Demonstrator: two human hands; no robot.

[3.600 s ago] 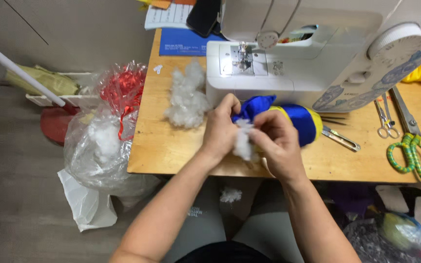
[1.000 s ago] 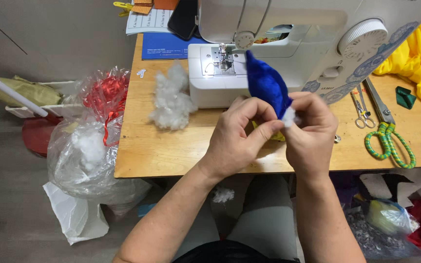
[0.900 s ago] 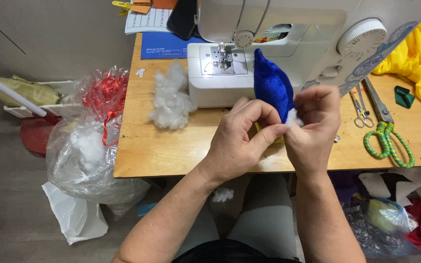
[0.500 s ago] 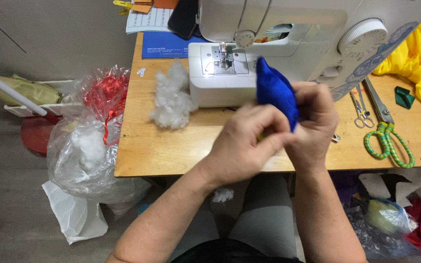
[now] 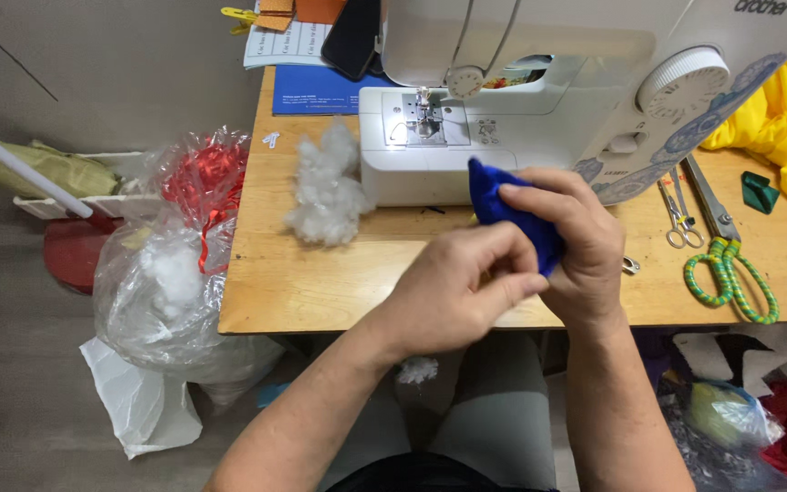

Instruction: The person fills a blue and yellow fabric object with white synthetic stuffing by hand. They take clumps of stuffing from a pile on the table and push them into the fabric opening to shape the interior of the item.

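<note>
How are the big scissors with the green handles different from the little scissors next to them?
The big scissors have handles wrapped in green and yellow; the little scissors are plain silver metal. The big scissors are longer and thicker, the little scissors short and thin. The little scissors lie closer to the sewing machine; the big scissors lie farther right. Both lie flat on the wooden table, handles toward the person, untouched by the hands.

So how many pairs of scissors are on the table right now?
2. Small silver scissors lie right of the sewing machine; large scissors with green wrapped handles lie just right of those. Others may be hidden.
</note>
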